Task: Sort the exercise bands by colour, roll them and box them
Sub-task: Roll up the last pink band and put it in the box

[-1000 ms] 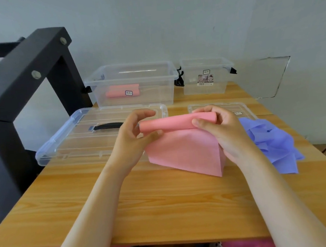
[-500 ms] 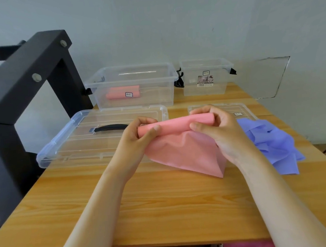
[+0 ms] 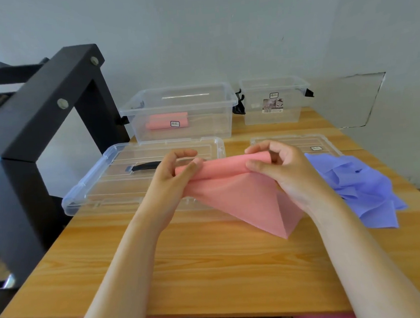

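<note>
A pink exercise band (image 3: 241, 196) is held above the wooden table (image 3: 211, 270), its top edge rolled into a tube. My left hand (image 3: 173, 178) pinches the left end of the roll and my right hand (image 3: 282, 173) grips the right end. The loose part hangs down to the table. A finished pink roll (image 3: 167, 121) lies inside the large clear box (image 3: 225, 103) at the back. A heap of purple bands (image 3: 360, 188) lies to the right of my right hand.
A small clear box (image 3: 298, 85) stands at the back right. Two clear lids lie flat: a large lid (image 3: 94, 189) with a black handle on the left, a small lid (image 3: 324, 143) on the right. A black frame (image 3: 38, 101) stands at the table's left.
The roll has grown a little and the hanging pink part has become shorter and slacker. Both hands stayed at the ends of the roll.
</note>
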Tool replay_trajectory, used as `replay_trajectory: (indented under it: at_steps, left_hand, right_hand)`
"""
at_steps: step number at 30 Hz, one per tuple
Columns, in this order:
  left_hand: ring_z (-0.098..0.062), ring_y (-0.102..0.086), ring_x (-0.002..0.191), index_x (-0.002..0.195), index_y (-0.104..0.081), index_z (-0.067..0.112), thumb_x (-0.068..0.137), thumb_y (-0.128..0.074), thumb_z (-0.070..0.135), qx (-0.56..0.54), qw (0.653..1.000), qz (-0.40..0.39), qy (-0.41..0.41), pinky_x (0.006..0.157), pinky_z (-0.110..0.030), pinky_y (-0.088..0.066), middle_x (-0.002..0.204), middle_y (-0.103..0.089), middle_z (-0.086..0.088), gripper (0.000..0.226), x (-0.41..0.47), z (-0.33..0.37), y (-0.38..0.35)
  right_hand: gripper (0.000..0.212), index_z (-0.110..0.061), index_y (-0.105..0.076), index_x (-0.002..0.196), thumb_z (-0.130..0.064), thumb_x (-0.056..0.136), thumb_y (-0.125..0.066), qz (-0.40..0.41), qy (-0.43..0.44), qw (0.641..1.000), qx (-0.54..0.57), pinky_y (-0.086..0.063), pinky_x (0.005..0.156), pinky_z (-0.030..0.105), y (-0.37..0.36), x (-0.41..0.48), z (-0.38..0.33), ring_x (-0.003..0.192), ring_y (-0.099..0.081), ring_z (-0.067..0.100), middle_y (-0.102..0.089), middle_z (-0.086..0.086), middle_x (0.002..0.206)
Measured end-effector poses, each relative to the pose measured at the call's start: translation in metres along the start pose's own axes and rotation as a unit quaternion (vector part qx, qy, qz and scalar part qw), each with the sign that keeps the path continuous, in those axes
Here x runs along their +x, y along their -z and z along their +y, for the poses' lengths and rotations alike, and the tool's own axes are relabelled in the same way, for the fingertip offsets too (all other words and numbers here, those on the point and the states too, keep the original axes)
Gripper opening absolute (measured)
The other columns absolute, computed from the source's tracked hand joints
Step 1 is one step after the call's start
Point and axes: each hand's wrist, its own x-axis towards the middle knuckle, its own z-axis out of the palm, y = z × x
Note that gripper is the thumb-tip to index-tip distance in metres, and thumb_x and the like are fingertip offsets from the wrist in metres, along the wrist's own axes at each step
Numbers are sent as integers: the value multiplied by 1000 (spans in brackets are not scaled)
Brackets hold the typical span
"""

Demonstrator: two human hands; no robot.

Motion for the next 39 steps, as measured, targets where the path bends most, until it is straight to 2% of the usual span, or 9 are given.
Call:
replay_trajectory:
  at_steps: [4,7,12,20,26,28,33,36,39]
  left_hand:
    - [-7,-64,72,106,-63,16,93,-62,24,-16,1000,4,16,61,-23,-49,81,-69,7,15,-1,4,-1]
    - [-6,-60,61,102,-62,13,88,-64,27,-119,992,-10,43,50,-17,-47,79,-66,3,20,-6,17,2]
    - [-11,-66,79,92,-63,19,85,-65,31,-200,977,-57,35,63,-21,-53,95,-71,1,14,-9,24,14]
    - [-8,-56,64,103,-62,13,92,-62,16,-102,991,-21,79,52,-17,-42,85,-60,0,11,1,2,12]
    - [-15,-66,91,92,-61,17,71,-74,8,-93,995,-20,-39,73,-27,-55,102,-72,-1,27,-3,10,17]
    - [-13,-66,89,101,-61,18,78,-71,8,-88,995,-20,-35,68,-25,-54,103,-71,0,27,-4,10,16]
    - [-17,-65,86,110,-62,16,92,-64,26,-44,998,-30,38,68,-29,-51,98,-68,-2,21,-4,4,13]
    - [-16,-63,82,100,-61,17,85,-71,12,-32,999,-18,-7,64,-27,-52,94,-66,1,19,-3,4,14]
    - [-11,-62,83,100,-61,19,85,-69,4,-45,998,-45,-25,64,-23,-51,95,-65,6,23,-3,5,16]
  right_hand:
    - [19,-29,-70,86,-11,83,-74,6,16,1000,-1,-48,72,25,-5,2,-1,78,-63,6,-70,-16,81]
    - [16,-28,-70,84,-13,81,-75,-6,26,999,28,-46,66,20,-10,2,-6,73,-60,3,-68,-15,77]
    - [14,-25,-68,85,-13,79,-74,-3,47,996,74,-45,55,15,-15,3,-14,63,-58,0,-66,-16,68]
    - [25,-23,-63,84,2,82,-69,13,49,999,17,-49,83,30,-21,7,-1,98,-64,17,-71,1,106]
    - [14,-29,-67,92,-21,82,-74,20,-6,1000,14,-42,68,23,-19,10,5,70,-59,1,-67,-13,75]
    - [14,-27,-68,87,-16,81,-75,22,7,1000,16,-44,64,18,-20,9,3,67,-59,-2,-68,-17,73]
    - [27,-27,-64,90,-4,80,-74,17,61,998,15,-50,71,18,-20,7,-1,83,-63,4,-71,-3,101]
    - [24,-28,-65,99,-14,82,-74,13,22,1000,4,-46,66,14,-20,8,3,76,-60,-1,-68,-12,90]
    - [12,-26,-68,89,-22,81,-76,14,2,1000,-16,-44,62,13,-19,10,7,71,-59,-4,-67,-20,76]
